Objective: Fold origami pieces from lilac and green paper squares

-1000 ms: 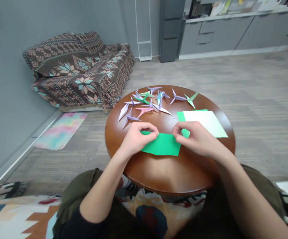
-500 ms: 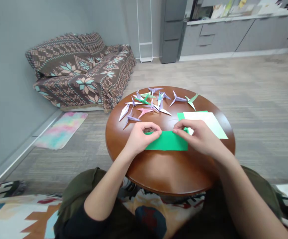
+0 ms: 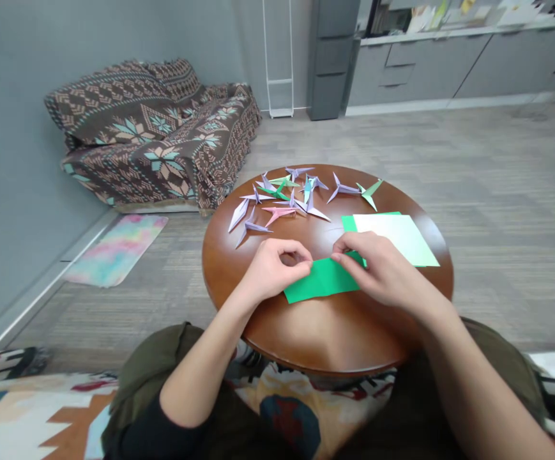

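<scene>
A green paper strip (image 3: 324,281), seemingly a folded sheet, lies slightly tilted on the round brown table (image 3: 325,338). My left hand (image 3: 280,265) pinches its upper edge near the left end between thumb and fingers. Near the right end, my right hand (image 3: 370,262) pinches the same edge and covers part of it. Behind my right hand lies a stack of paper (image 3: 402,236), with a pale sheet on top and green showing beneath. Several folded paper pieces, among them a pink one (image 3: 280,212) and a green one (image 3: 369,193), sit toward the far side.
The table's rounded edge (image 3: 325,370) is close to my knees. Beyond the table stand a sofa with a patterned cover (image 3: 162,137), a white rack (image 3: 280,82) and grey cabinets (image 3: 425,70). A colourful mat (image 3: 119,249) lies on the floor at the left.
The green strip has tilted, its left end coming nearer to me and its right end rising slightly. My left hand has shifted slightly downward with it.
</scene>
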Action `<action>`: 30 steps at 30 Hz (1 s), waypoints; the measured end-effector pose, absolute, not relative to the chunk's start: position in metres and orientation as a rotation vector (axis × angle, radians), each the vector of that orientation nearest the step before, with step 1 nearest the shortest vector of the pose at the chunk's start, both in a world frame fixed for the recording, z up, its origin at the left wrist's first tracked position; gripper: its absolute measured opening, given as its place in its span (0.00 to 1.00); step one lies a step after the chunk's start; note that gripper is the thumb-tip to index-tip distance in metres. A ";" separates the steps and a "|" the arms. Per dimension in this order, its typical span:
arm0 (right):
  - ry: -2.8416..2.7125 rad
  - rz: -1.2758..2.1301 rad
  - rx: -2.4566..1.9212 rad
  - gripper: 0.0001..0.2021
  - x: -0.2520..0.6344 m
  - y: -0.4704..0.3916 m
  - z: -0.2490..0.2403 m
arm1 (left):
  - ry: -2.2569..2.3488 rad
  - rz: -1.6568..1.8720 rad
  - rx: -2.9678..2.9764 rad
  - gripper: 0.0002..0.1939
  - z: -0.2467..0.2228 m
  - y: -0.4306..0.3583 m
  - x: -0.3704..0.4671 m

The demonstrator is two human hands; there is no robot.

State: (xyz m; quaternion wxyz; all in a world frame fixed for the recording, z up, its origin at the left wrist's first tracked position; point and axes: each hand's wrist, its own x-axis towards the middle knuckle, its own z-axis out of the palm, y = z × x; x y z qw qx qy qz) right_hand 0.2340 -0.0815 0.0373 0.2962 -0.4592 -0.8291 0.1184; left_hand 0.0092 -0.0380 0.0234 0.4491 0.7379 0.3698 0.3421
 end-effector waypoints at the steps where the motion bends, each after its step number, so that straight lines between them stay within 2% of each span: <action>1: -2.214 0.315 -1.225 0.07 0.233 -0.082 0.037 | 0.912 0.838 1.832 0.05 0.024 -0.038 0.009; 13: -2.204 0.274 -1.204 0.07 0.232 -0.079 0.038 | 0.938 0.842 1.825 0.04 0.022 -0.037 0.004; 20: -1.875 0.178 -1.375 0.07 0.280 -0.067 0.035 | 0.973 0.879 1.775 0.02 0.020 -0.017 -0.026; 24: -1.486 0.164 -1.428 0.07 0.281 -0.063 0.028 | 1.022 0.931 1.538 0.12 0.016 -0.016 -0.026; 27: -1.305 0.188 -1.398 0.07 0.259 -0.064 0.024 | 0.921 0.812 1.416 0.21 0.011 -0.028 -0.006; 30: -1.277 0.268 -1.384 0.09 0.235 -0.066 0.022 | 0.844 0.835 1.286 0.24 0.007 -0.038 0.015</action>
